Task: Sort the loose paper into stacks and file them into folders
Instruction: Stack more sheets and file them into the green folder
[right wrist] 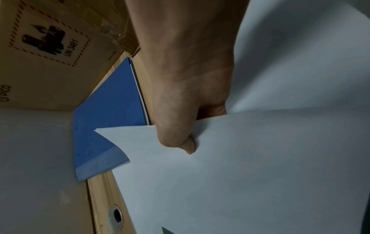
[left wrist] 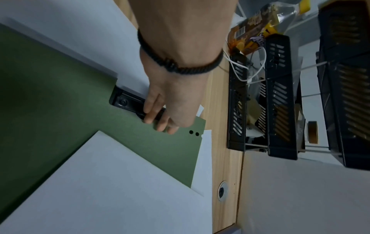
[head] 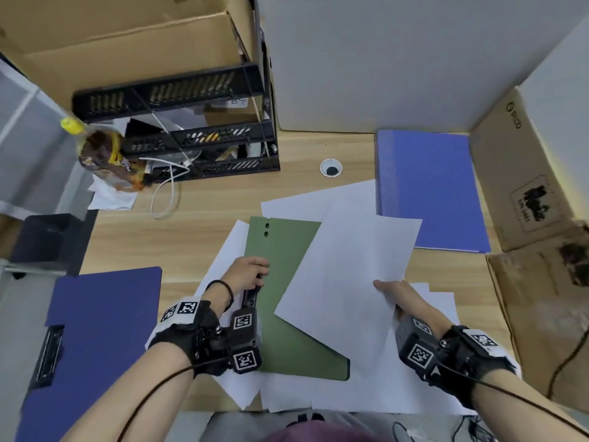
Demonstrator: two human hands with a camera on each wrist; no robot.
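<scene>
The right hand (head: 393,293) pinches a sheaf of white paper (head: 347,266) at its near edge, thumb on top, fingers hidden beneath. The left hand (head: 247,272) curls its fingers (left wrist: 152,110) over the black clip (left wrist: 128,102) on the green folder (head: 287,282); whether the clip is lifted cannot be told.

Judged step: seating the sheaf under the clip. Keep the clip raised, square the paper to the green folder's left edge, slide it fully under, then release.

The sheaf lies askew across the green folder's right half, well short of the clip. More loose sheets (head: 366,393) lie beneath the green folder.
</scene>
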